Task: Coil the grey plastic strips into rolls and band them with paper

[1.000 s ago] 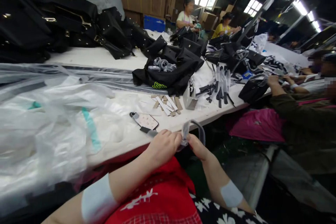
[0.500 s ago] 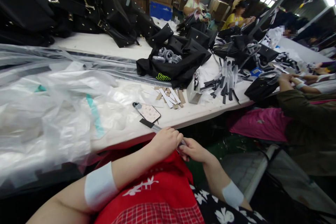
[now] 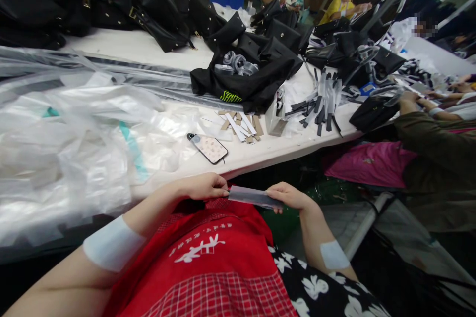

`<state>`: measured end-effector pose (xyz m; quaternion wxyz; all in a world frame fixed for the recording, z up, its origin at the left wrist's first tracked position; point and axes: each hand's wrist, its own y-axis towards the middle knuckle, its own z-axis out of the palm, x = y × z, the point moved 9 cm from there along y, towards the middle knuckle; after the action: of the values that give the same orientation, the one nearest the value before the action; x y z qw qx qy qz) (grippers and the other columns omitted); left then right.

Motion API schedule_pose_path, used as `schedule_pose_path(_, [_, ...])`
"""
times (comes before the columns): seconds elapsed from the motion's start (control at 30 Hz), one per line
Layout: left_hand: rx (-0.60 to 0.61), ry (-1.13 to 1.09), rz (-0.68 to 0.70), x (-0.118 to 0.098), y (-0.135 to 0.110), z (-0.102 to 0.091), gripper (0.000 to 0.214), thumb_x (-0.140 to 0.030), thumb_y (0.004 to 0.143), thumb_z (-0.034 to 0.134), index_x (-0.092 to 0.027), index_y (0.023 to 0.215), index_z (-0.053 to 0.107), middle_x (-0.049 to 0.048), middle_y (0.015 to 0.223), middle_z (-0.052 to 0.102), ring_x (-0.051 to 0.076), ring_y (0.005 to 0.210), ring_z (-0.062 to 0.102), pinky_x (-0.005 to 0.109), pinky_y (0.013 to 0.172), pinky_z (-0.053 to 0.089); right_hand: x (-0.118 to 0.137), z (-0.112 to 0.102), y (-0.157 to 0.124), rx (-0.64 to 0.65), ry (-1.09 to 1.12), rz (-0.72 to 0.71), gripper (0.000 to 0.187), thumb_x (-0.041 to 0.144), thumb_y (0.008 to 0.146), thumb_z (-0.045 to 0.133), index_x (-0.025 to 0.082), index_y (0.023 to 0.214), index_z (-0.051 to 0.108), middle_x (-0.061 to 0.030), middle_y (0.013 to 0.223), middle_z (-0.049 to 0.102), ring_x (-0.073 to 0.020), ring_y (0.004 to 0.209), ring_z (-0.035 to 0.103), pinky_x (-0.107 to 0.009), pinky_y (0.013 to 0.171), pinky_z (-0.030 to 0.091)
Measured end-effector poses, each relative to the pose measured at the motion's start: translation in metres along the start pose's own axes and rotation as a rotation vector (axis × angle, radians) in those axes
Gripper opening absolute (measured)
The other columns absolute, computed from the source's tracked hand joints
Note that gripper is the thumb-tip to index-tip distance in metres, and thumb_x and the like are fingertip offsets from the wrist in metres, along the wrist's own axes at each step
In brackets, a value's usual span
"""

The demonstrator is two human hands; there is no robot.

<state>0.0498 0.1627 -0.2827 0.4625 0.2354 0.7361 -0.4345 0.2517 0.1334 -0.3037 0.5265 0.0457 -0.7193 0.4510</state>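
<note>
In front of my red apron, a flat dark strap in a clear plastic sleeve (image 3: 248,196) stretches between my two hands. My left hand (image 3: 205,186) is closed, with thumb and fingertips pinching at the strap's left end. My right hand (image 3: 290,195) grips the other end, its thumb on top and fingers underneath. Just beyond my left hand, a phone in a pale patterned case (image 3: 210,148) lies near the table edge. Behind it is a small heap of white and brown card strips (image 3: 243,127).
Crumpled clear plastic bags (image 3: 85,143) cover the table's left side. A black cloth bag (image 3: 245,84) holds coiled wrapped straps, and plastic-sleeved strips (image 3: 327,96) lie to its right. Black handbags (image 3: 156,5) line the back. A co-worker's sleeve (image 3: 427,143) is at right; other people sit farther off.
My hands have moved apart, left hand going left, and the sleeved strap now shows stretched between them. The dark strip end that stuck out past my left hand no longer shows. The view has tilted down slightly.
</note>
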Motion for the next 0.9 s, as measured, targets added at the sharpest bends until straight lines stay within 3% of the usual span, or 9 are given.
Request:
schedule_pose_path(0.17, [0.019,-0.076,-0.006,-0.007,0.006,0.006,0.039,-0.056,0.078,0.058,-0.019,0.066,0.056,-0.0046,0.050,0.053,0.010,0.044,0.044,0.020,0.044,0.030,0.004,-0.001,0.005,-0.022,0.018,-0.015,0.051,0.061,0.081,0.056,0.011,0.075,0.063,-0.0019,0.055,0.064,-0.0097,0.041,0.054,-0.019,0.042,0.045])
schedule_pose_path(0.33, [0.277,-0.312,-0.055,0.000,0.003,0.026,0.047,-0.061,0.083,0.051,-0.017,0.069,0.059,-0.0024,0.051,0.055,0.009,0.038,0.041,0.022,0.044,0.036,-0.004,-0.020,0.002,-0.122,0.001,-0.027,0.049,0.059,0.082,0.056,0.011,0.074,0.062,0.0007,0.051,0.059,-0.0081,0.038,0.049,-0.018,0.039,0.040])
schedule_pose_path(0.4, [0.410,-0.437,-0.090,0.003,-0.002,0.036,0.043,-0.056,0.082,0.057,-0.016,0.069,0.062,-0.0054,0.043,0.048,0.008,0.033,0.034,0.023,0.043,0.037,-0.004,-0.025,0.001,-0.131,-0.018,-0.039,0.048,0.059,0.082,0.056,0.012,0.073,0.061,0.0008,0.051,0.058,-0.0083,0.039,0.049,-0.018,0.039,0.039])
schedule_pose_path(0.47, [0.451,-0.601,-0.093,-0.001,-0.006,0.036,0.037,-0.049,0.082,0.060,-0.015,0.069,0.062,-0.0089,0.037,0.039,0.006,0.031,0.026,0.023,0.044,0.040,-0.001,-0.028,-0.001,-0.143,-0.028,-0.060,0.049,0.059,0.083,0.055,0.012,0.071,0.060,0.0012,0.051,0.056,-0.0080,0.040,0.048,-0.018,0.040,0.037])
schedule_pose_path(0.6, [0.253,-1.015,0.010,-0.030,0.000,0.004,0.031,-0.039,0.088,0.057,-0.014,0.070,0.058,-0.0121,0.040,0.028,0.002,0.032,0.013,0.016,0.041,0.036,0.023,-0.020,0.001,-0.136,-0.055,-0.172,0.047,0.058,0.081,0.058,0.011,0.085,0.064,0.0034,0.056,0.052,-0.0065,0.045,0.044,-0.017,0.043,0.034])
schedule_pose_path(0.7, [0.016,-1.177,0.095,-0.061,0.011,-0.022,0.025,-0.032,0.091,0.051,-0.015,0.075,0.059,-0.0100,0.047,0.030,0.003,0.033,0.023,0.013,0.038,0.035,0.046,0.000,0.012,-0.125,-0.118,-0.216,0.044,0.053,0.081,0.062,0.011,0.095,0.066,0.0042,0.058,0.051,-0.0067,0.049,0.044,-0.018,0.046,0.035])
schedule_pose_path(0.8, [-0.304,-1.189,0.280,-0.087,0.030,-0.049,0.018,-0.028,0.093,0.047,-0.017,0.091,0.061,-0.0029,0.064,0.054,0.007,0.053,0.054,0.019,0.061,0.052,0.073,0.033,0.022,-0.029,-0.088,-0.296,0.042,0.050,0.090,0.051,0.011,0.093,0.066,0.0059,0.051,0.045,-0.0063,0.046,0.041,-0.019,0.048,0.034])
schedule_pose_path(0.9, [-0.549,-1.095,0.456,-0.096,0.047,-0.061,0.021,-0.032,0.089,0.055,-0.017,0.104,0.060,0.0042,0.093,0.069,0.013,0.085,0.066,0.031,0.091,0.049,0.101,0.061,0.021,0.133,0.023,-0.425,0.044,0.049,0.095,0.044,0.011,0.092,0.065,0.0061,0.051,0.045,-0.0056,0.045,0.040,-0.018,0.049,0.034])
